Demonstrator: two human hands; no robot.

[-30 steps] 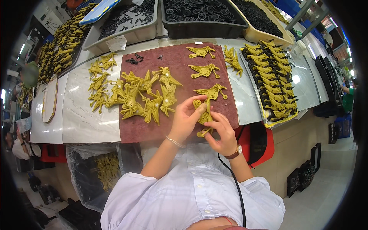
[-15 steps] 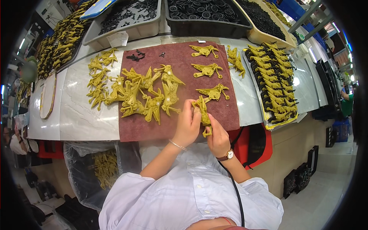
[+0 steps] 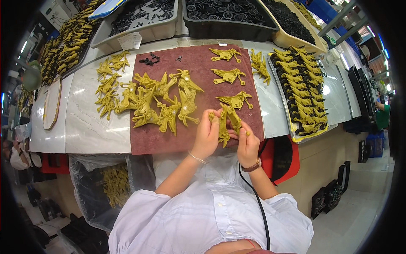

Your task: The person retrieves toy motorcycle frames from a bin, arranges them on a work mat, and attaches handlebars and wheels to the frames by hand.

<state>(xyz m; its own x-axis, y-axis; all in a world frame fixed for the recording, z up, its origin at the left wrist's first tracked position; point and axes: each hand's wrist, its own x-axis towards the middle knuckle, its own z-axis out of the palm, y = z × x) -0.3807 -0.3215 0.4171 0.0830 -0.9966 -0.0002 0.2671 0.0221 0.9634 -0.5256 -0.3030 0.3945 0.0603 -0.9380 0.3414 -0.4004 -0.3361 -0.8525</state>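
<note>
Since half a second ago our hands have barely shifted: left hand [image 3: 207,135] and right hand [image 3: 247,146] both still grip the toy [image 3: 226,122] over the mat's [image 3: 169,139] near edge. Our fingers hide its lower part. The mat lies on a pale worktop [image 3: 84,127] ringed by bins [image 3: 139,21] of parts.
</note>
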